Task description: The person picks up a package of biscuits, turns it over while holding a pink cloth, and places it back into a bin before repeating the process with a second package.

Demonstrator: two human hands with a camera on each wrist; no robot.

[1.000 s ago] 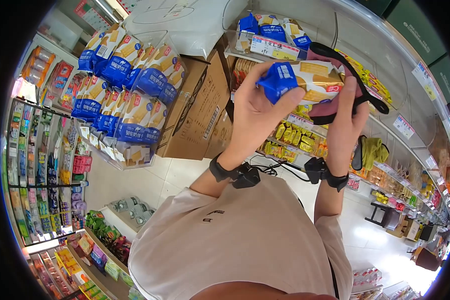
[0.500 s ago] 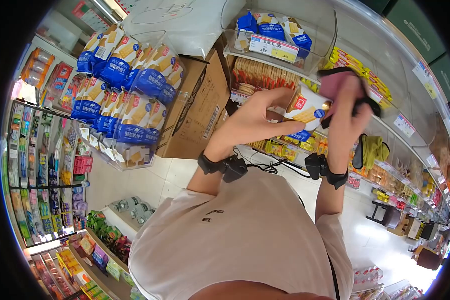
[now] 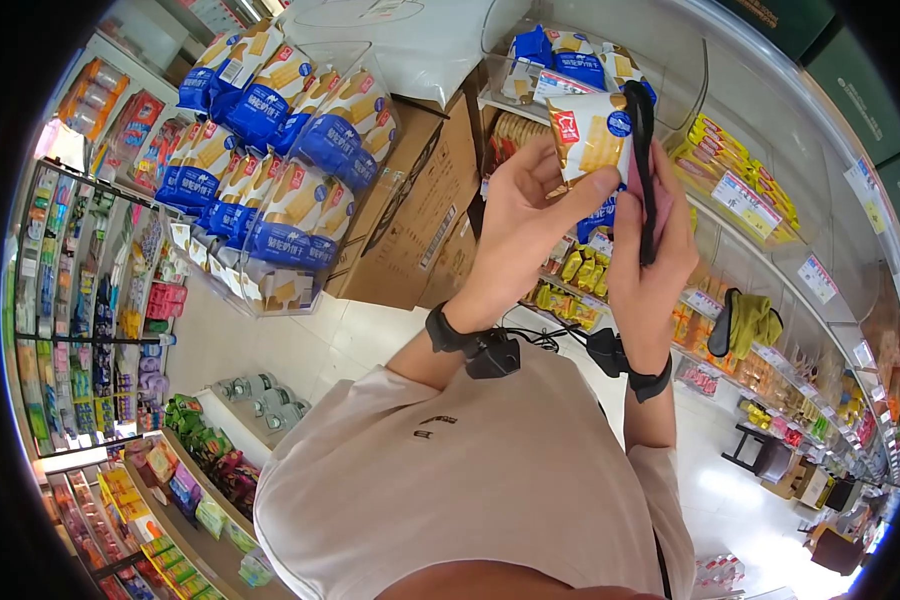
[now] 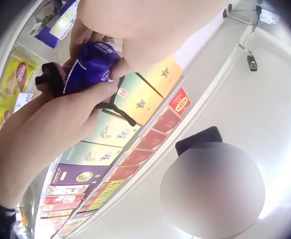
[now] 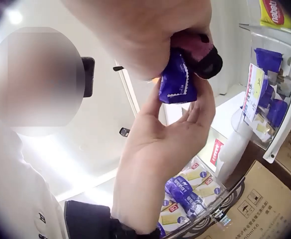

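Between both hands, packet (image 3: pixel 588 140) with blue end near, pink-and-black band (image 3: pixel 642 120) along its right side. Left hand (image 3: pixel 526 222), fingers curled, grips packet; right hand (image 3: pixel 650 295) pinches band.

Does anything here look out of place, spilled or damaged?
One oddity: an olive-green cloth item with black trim sits at the edge of the white-edged shelf, unlike the packaged snacks around it. No spill or damage is plain.

Pale glossy floor (image 3: pixel 350 345), crowded shelves (image 3: pixel 95 300).
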